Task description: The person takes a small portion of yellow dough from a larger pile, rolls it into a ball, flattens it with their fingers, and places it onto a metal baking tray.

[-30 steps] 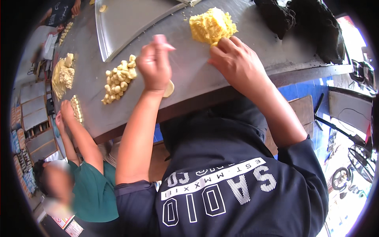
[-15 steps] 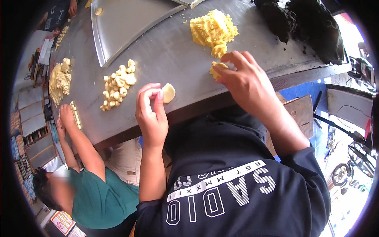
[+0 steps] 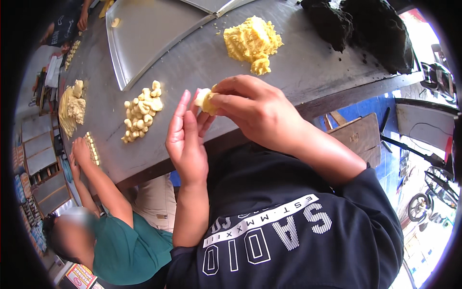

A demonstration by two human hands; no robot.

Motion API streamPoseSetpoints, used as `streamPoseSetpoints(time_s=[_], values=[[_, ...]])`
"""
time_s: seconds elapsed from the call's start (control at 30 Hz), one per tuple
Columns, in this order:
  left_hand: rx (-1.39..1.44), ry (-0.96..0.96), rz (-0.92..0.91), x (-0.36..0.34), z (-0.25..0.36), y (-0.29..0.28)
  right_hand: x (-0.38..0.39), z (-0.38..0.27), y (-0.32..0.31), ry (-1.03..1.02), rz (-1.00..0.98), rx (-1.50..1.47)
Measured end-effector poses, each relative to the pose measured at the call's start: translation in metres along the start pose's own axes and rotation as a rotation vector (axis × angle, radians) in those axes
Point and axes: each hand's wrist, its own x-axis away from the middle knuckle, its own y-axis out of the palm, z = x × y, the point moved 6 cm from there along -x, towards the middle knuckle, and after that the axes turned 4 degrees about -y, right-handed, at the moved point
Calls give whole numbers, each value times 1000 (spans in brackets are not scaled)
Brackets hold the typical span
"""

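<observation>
In front of me my left hand [image 3: 188,149] is raised, with a pale flat piece of dough [image 3: 201,98] held at its fingers. My right hand [image 3: 262,107] is closed in a pinch on a lump of yellow filling [image 3: 209,104] and presses it against that dough. The fingers partly cover both pieces. Beyond my hands lies a crumbly yellow mound [image 3: 252,41] of the same filling, with a small knob at its near side. Left of my left hand, small pale dough balls [image 3: 143,111] are heaped on the metal table [image 3: 183,67].
A metal tray [image 3: 144,36] stands at the back. Far right lies a dark, lumpy mass [image 3: 373,36]. At left, a co-worker in green [image 3: 130,245] has hands beside a row of dough pieces [image 3: 92,148], near a larger dough lump [image 3: 73,107]. Another person's hand [image 3: 83,20] shows far left.
My right hand has moved left from beside the yellow mound, bringing the filling to the dough in my left hand. The dough disc is now mostly covered by fingers and filling.
</observation>
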Motion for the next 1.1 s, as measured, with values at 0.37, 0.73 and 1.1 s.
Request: streamPoseSetpoints(time_s=[0.37, 0.73, 1.1], values=[[-1200, 698, -265, -22, 2, 20, 16, -13, 6, -39, -230, -103], [-1210, 614, -514, -8, -16, 17, -3, 1, 20, 166, -151, -159], [-714, 227, -313, -34, 33, -99, 11, 47, -32, 143, -141, 460]])
